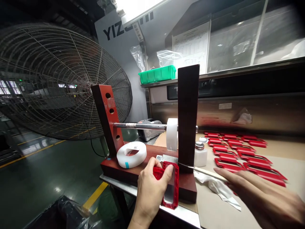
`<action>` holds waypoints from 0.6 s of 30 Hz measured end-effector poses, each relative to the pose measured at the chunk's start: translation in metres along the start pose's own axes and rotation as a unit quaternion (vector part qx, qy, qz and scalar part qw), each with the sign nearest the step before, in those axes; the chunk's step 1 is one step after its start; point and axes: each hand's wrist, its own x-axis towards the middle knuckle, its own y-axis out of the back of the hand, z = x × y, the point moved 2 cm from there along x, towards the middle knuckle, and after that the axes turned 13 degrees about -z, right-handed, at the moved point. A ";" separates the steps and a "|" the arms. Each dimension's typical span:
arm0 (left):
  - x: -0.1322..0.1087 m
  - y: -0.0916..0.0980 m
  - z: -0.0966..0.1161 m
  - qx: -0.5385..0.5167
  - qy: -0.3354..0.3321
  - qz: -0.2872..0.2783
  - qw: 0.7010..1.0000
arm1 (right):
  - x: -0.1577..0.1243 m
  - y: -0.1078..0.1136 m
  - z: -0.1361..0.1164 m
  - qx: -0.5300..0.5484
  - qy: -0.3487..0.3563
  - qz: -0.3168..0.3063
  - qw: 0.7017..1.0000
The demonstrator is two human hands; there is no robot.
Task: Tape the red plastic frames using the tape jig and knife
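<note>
My left hand grips a red plastic frame part with a clear window, thumb on its face. My right hand, partly blurred, holds a thin pale-handled tool whose metal tip points left across the base of the dark post. Behind the left hand, a roll of clear film lies on the wooden stand. A narrower white roll hangs on the stand's metal rod. Under the right hand's tool lies a crumpled white cloth.
Rows of red parts lie on the cardboard-covered table at right. A white bottle with a metal cap stands beside the dark post. A green bin sits on the shelf. A large fan fills the left.
</note>
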 end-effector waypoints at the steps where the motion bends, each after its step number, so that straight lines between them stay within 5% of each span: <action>1: 0.000 0.000 0.000 0.002 0.001 -0.001 1.000 | 0.011 0.004 -0.004 -0.007 0.001 0.010 1.000; 8: -0.001 0.001 0.001 0.015 0.010 -0.009 1.000 | 0.057 0.023 -0.026 -0.072 0.046 0.062 0.994; 18: 0.001 0.000 -0.003 0.019 0.014 -0.009 1.000 | 0.057 0.017 -0.025 -0.057 0.053 0.052 0.996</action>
